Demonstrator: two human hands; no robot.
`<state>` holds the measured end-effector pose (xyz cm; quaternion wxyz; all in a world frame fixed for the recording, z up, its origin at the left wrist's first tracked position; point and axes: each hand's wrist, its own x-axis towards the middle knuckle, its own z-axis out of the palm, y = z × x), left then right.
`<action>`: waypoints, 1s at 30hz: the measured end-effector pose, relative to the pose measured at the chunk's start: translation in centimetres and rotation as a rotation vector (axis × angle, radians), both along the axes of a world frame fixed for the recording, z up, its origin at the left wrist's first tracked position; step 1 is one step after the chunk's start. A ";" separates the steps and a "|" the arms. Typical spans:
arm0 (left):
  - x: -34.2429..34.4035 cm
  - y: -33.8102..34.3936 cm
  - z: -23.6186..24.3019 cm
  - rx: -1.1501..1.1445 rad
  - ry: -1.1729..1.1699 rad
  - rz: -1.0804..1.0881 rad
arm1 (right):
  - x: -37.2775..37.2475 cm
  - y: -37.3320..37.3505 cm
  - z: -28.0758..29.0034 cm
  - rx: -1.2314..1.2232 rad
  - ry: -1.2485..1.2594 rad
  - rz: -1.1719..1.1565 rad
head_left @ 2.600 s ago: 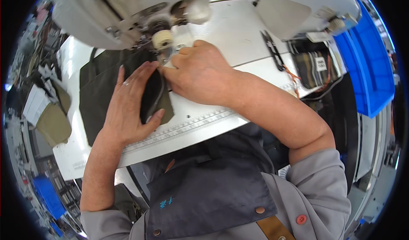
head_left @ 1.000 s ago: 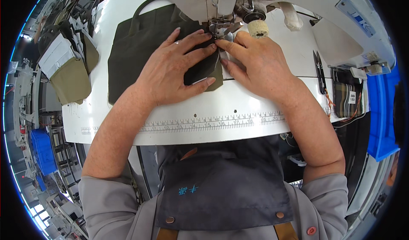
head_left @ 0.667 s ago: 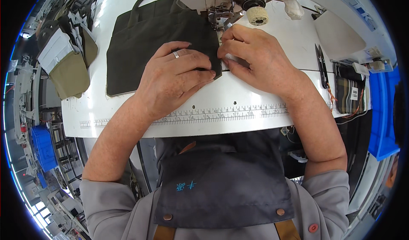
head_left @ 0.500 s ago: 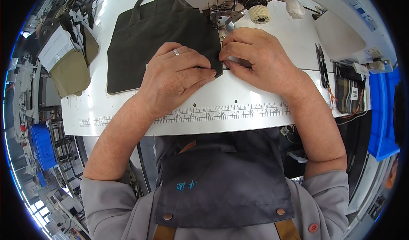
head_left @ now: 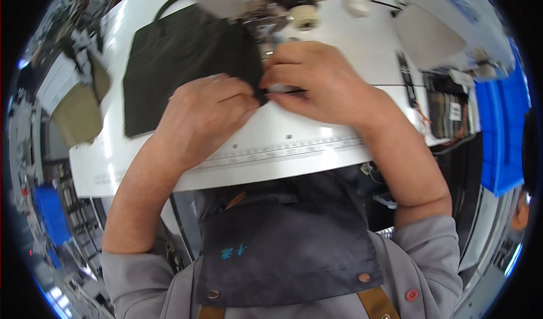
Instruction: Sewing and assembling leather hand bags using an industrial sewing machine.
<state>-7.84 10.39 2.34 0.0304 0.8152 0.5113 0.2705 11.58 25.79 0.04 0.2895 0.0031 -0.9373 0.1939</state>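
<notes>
A dark green fabric bag [head_left: 175, 64] with a looped handle lies flat on the white sewing table, its right edge beside the needle area of the sewing machine [head_left: 263, 25]. My left hand [head_left: 209, 115] rests on the bag's near right corner, fingers closed together over the fabric. At the right edge, my right hand [head_left: 319, 81] is closed, thumb and fingers pinching the bag's rim. The fingertips of both hands nearly meet there. Motion blur and my fingers hide the exact grip and the stitching spot.
A ruler strip [head_left: 283, 149] runs along the table's front edge. Dark thread snips [head_left: 406, 78] and a striped fabric bundle [head_left: 447, 112] lie at the right, near a blue bin [head_left: 500, 143]. Olive fabric pieces [head_left: 79, 115] hang at the left.
The whole view has shifted and tilted slightly, and the picture is blurrier. Both hands keep nearly the same places on the bag; its position beside the machine looks about the same.
</notes>
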 end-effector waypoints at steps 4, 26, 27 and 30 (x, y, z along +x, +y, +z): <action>-0.1 -0.6 -0.3 -0.102 -0.308 0.222 | -0.7 -0.2 0.0 -0.015 0.057 0.064; -1.9 -0.6 -0.8 -0.017 0.151 -0.021 | -0.7 -1.0 -0.3 0.335 0.042 0.012; -1.4 -0.5 0.1 -0.061 0.142 -0.027 | -0.8 -0.9 -0.4 0.334 0.055 0.025; -1.2 -0.7 0.2 -0.173 0.068 -0.012 | -0.4 -0.5 -0.6 0.190 0.098 0.028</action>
